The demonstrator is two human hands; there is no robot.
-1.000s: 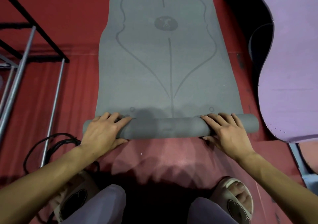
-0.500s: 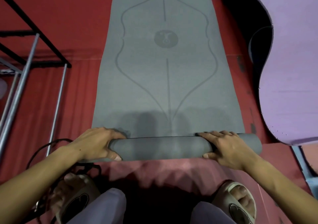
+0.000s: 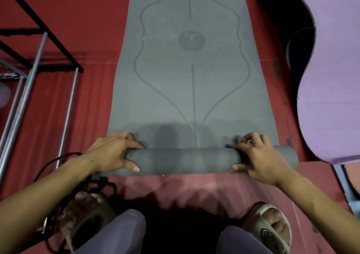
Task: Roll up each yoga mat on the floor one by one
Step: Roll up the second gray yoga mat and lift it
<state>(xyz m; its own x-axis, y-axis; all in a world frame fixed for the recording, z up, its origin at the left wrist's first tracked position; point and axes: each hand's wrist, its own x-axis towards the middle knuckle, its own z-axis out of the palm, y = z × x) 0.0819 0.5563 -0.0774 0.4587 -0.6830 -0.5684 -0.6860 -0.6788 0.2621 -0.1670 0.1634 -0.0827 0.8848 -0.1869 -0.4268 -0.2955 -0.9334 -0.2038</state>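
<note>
A grey yoga mat [image 3: 187, 90] with a leaf-shaped line pattern lies flat on the red floor and runs away from me. Its near end is wound into a roll [image 3: 185, 161] lying crosswise in front of my knees. My left hand [image 3: 111, 153] grips the roll's left end, fingers curled over the top and thumb on the near side. My right hand [image 3: 257, 157] grips the roll near its right end in the same way, fingers bent over the far side. A short stub of roll sticks out past the right hand.
A purple mat [image 3: 331, 78] lies curled and partly folded at the right. A metal rack [image 3: 29, 74] with black and silver bars stands at the left. Black cord [image 3: 58, 162] coils on the floor by my left foot. My sandalled feet and knees are at the bottom.
The roll has grown thicker and moved up the mat. Both hands went from lying flat on the roll to curling round it.
</note>
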